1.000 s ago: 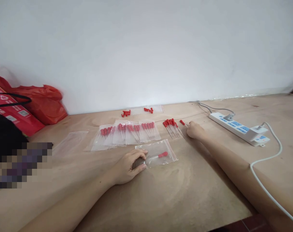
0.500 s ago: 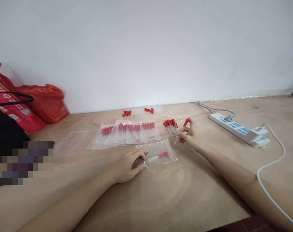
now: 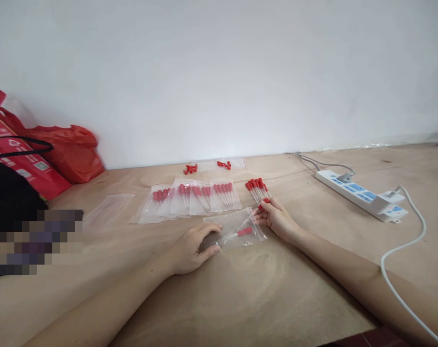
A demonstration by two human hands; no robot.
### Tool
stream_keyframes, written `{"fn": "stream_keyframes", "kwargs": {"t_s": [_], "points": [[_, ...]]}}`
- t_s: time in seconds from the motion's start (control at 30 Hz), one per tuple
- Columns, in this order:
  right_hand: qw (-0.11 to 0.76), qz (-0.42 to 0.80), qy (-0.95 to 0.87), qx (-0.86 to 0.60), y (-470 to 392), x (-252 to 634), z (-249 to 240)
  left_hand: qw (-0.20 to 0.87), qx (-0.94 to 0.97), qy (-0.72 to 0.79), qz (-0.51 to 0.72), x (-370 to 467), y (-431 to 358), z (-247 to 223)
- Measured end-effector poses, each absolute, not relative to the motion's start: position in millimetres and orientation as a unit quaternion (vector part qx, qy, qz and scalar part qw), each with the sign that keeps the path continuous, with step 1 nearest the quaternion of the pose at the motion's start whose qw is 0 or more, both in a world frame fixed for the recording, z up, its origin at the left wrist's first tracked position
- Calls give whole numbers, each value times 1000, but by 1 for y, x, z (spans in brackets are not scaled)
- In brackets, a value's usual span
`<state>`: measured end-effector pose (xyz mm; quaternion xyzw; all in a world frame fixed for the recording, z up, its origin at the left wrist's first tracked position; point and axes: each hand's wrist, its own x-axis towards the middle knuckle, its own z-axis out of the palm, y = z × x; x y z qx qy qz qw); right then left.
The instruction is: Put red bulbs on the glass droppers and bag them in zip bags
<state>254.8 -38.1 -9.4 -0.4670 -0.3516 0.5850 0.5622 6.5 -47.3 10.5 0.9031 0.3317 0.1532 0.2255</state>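
My left hand (image 3: 192, 248) grips the closed end of a clear zip bag (image 3: 228, 223) between thumb and fingers. Inside that bag lies one dropper with a red bulb (image 3: 245, 231). My right hand (image 3: 283, 222) pinches another dropper (image 3: 264, 203) by its red bulb, its thin tube slanting down-left into or over the bag's mouth; which of the two I cannot tell. Just behind my right hand, several loose droppers (image 3: 254, 185) lie side by side. Farther back left, overlapping zip bags (image 3: 200, 205) hold several droppers each.
Small red bulbs (image 3: 191, 168) and a clear bag (image 3: 240, 163) lie near the wall. Flat empty bags (image 3: 108, 212) are at left, before a red plastic bag (image 3: 72, 152) and a black item (image 3: 12, 202). A power strip (image 3: 359, 193) with a white cable (image 3: 403, 241) occupies the right.
My right hand has moved left and toward me with its dropper, bringing the tube from beside the loose droppers to the bag's mouth. The left hand keeps its hold on the bag.
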Motion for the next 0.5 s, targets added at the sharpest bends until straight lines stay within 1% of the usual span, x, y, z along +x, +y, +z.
{"fn": "stream_keyframes", "kwargs": {"t_s": [0.1,0.23,0.4,0.5], "points": [[524,604,-395,-453,-39,256,-9,222,898,355,137,7,-49,14],[459,596,-463,-469,-40,260,-8,224,897,358,131,7,-49,14],[470,523,-502,-504,-39,258,-13,223,897,357,138,7,-49,13],[431,483,-574,-502,-38,255,-19,224,898,351,140,7,-49,13]]}}
